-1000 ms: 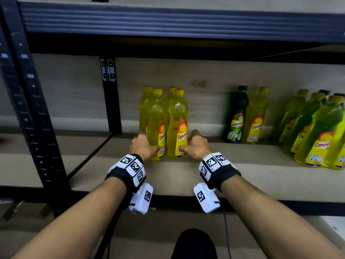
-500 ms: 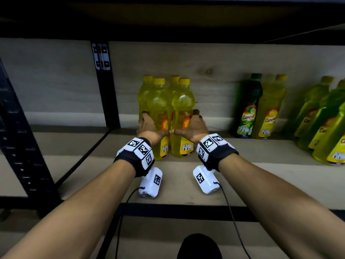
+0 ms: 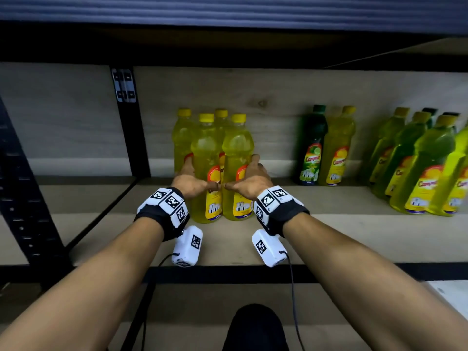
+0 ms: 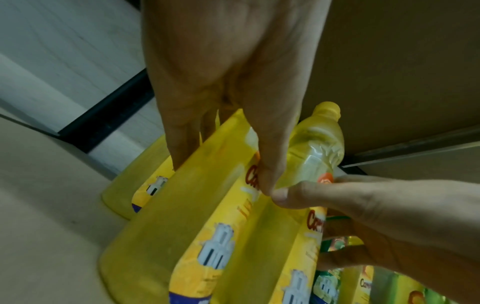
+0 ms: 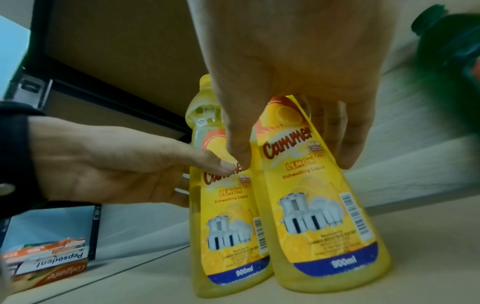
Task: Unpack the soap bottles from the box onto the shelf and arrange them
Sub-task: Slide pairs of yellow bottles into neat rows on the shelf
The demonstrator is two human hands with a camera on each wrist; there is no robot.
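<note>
Four yellow lemon dish soap bottles stand in a tight cluster on the wooden shelf. My left hand lies along the left side of the front left bottle. My right hand lies along the right side of the front right bottle. On both hands the fingers are straight and press the bottle sides. The thumbs meet tip to tip across the labels, as the left wrist view shows at the left hand. Both front bottles stand upright and touch. No box is in view.
A dark green bottle and a yellow one stand further right. Several green-yellow bottles crowd the far right. A black upright post splits the shelf on the left. Toothpaste boxes lie in the left bay. The upper shelf beam hangs low overhead.
Both hands slid up from low on the front bottles to mid-body. The thumbs came together in front. The front pair now stands closer to the back pair.
</note>
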